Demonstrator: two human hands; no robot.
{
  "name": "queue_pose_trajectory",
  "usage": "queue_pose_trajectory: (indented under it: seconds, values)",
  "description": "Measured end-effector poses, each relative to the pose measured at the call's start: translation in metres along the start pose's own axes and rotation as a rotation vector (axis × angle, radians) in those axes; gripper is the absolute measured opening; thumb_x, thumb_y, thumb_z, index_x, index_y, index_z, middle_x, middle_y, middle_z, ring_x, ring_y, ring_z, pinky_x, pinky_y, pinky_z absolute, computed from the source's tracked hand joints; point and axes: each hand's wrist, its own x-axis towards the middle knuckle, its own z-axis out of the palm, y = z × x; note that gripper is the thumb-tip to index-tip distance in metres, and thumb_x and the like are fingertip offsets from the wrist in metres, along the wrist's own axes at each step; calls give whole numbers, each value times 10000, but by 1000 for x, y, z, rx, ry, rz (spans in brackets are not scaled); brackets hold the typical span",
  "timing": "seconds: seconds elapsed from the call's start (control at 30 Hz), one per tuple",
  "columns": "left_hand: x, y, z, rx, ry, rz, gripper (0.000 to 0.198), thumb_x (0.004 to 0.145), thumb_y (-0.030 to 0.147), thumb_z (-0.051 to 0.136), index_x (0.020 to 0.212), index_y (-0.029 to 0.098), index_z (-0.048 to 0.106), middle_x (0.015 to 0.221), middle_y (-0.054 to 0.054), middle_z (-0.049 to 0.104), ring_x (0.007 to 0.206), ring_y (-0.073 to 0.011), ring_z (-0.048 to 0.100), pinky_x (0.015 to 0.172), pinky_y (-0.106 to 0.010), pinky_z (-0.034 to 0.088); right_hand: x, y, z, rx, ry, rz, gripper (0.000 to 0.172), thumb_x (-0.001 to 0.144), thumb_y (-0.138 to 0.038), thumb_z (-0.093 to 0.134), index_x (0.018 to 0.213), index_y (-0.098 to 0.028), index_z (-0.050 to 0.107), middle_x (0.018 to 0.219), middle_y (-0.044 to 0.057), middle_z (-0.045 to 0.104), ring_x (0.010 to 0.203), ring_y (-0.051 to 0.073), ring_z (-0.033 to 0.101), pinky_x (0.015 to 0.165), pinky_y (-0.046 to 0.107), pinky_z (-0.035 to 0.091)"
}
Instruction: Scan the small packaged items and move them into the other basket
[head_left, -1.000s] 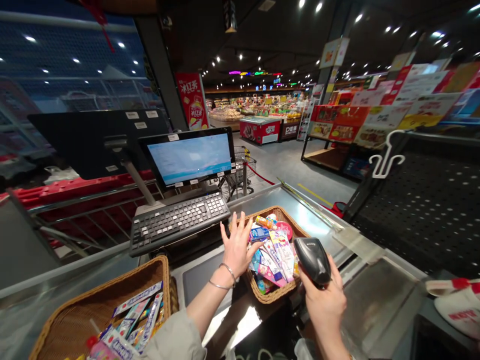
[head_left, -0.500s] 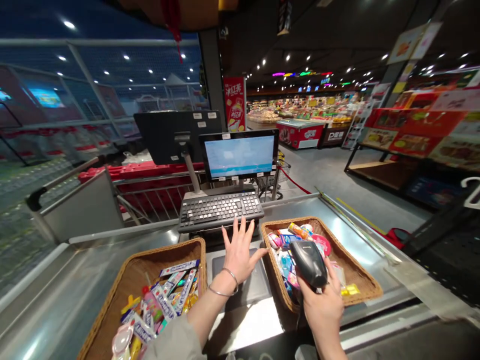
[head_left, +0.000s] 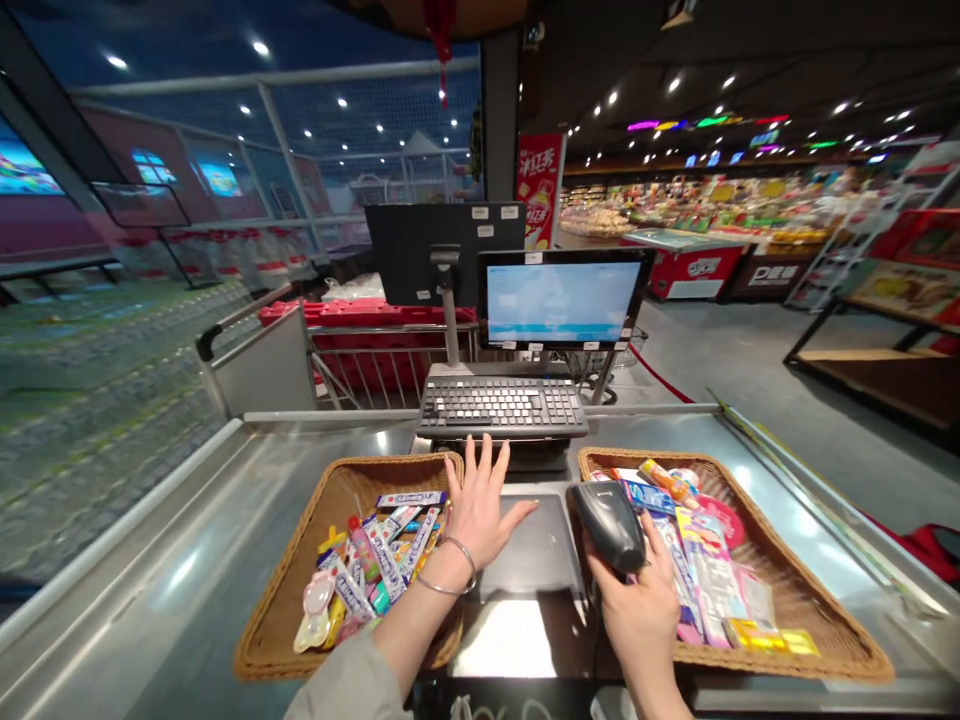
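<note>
My right hand (head_left: 637, 600) is wrapped round a black barcode scanner (head_left: 611, 522), held at the left side of the right wicker basket (head_left: 817, 590). Inside that basket lie packaged sweets (head_left: 709, 570) in pink, blue and yellow wrappers. With fingers spread and nothing in it, my left hand (head_left: 480, 510) hovers between the two baskets, near the right rim of the left wicker basket (head_left: 277, 590). Several candy sticks in white and blue wrappers (head_left: 386, 555) lie in the left basket among small coloured toys or sweets.
A black keyboard (head_left: 502, 405) stands in front of a lit monitor (head_left: 559, 300). Between the baskets a grey flat plate (head_left: 532, 550) is set into the metal counter (head_left: 187, 540). Behind the counter stands a shopping cart (head_left: 375, 365). Shop shelves (head_left: 892, 310) are at the right.
The view has turned left, so the counter, baskets and monitor appear farther right. My left hand stays spread, and my right hand still holds the scanner.
</note>
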Motion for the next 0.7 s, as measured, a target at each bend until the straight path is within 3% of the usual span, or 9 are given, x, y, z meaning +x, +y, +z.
queue_pose_trajectory:
  seconds: [0.23, 0.4, 0.7]
  values:
    - [-23, -28, -3, 41, -5, -85, 831, 897, 616, 446, 1549, 235, 99, 1615, -156, 127, 1485, -382, 41, 1116, -716, 81, -7, -11, 21, 35, -152, 15, 464, 747, -576, 646, 980, -181, 722, 1227, 144, 641, 1316, 332, 447, 1093, 549, 325]
    - [-40, -47, -6, 68, -22, -146, 818, 903, 601, 448, 1548, 233, 106, 1605, -164, 178, 1483, -375, 87, 1122, -705, 97, -13, -16, 38, 49, -209, 5, 490, 741, -583, 647, 1009, -180, 718, 1337, 162, 564, 1326, 332, 435, 1094, 551, 324]
    - [-75, -76, -2, 105, -91, -296, 762, 926, 551, 438, 1545, 230, 132, 1582, -179, 247, 1478, -362, 135, 1119, -697, 141, -21, -21, 57, 103, -297, -34, 432, 745, -526, 656, 992, -178, 720, 1232, 150, 631, 1310, 303, 459, 1080, 517, 345]
